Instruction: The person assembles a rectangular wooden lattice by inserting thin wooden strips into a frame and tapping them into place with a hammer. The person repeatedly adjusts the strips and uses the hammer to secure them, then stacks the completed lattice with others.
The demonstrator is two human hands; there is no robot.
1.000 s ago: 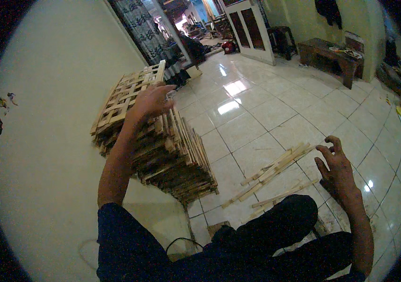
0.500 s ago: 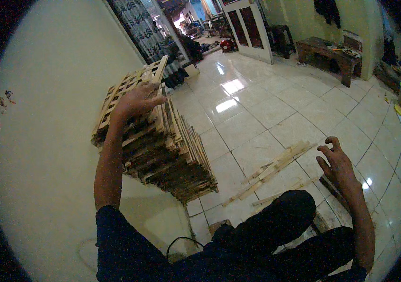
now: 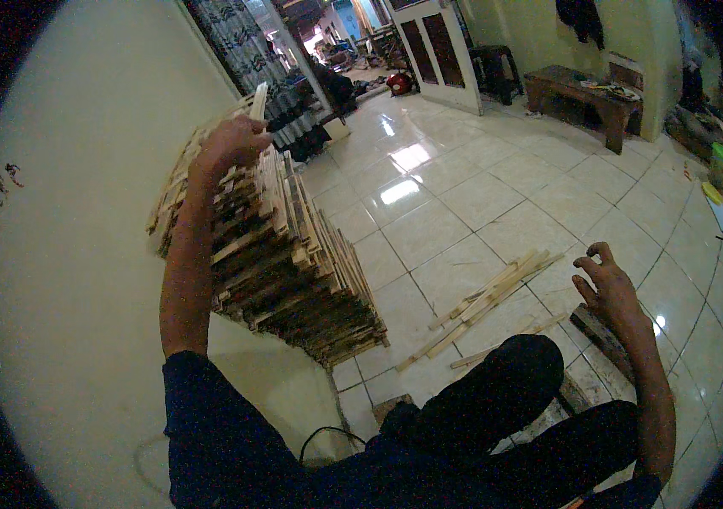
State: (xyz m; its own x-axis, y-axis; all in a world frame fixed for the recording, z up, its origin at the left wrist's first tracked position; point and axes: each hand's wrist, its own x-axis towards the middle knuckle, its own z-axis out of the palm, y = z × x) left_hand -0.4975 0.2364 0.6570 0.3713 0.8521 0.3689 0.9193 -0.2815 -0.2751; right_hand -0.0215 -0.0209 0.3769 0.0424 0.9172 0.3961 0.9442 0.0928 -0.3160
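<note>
My left hand (image 3: pixel 234 142) is at the top of a tall stack of slatted wooden frames (image 3: pixel 281 263) beside the wall. Its fingers are closed at the edge of the topmost slatted wooden frame (image 3: pixel 183 165), which is smeared by motion; the fingertips are partly hidden. My right hand (image 3: pixel 611 288) hangs over the floor at the right, fingers bent and apart, with nothing in it. Several loose pale wooden strips (image 3: pixel 484 307) lie on the tiles between the stack and my right hand. Below that hand is a dark wooden block (image 3: pixel 600 339).
A pale wall (image 3: pixel 81 280) rises close on my left. A black cable (image 3: pixel 327 431) curves near its foot. Across the tiled floor (image 3: pixel 455 204) stand a white door (image 3: pixel 433 59), a dark stool (image 3: pixel 497 72) and a low wooden bench (image 3: pixel 582 95). A green container (image 3: pixel 722 165) is at the far right.
My left hand has moved left, its fingers more closed, and the top slatted wooden frame has shifted left with it. My right hand stays nearly still. The view has turned slightly.
</note>
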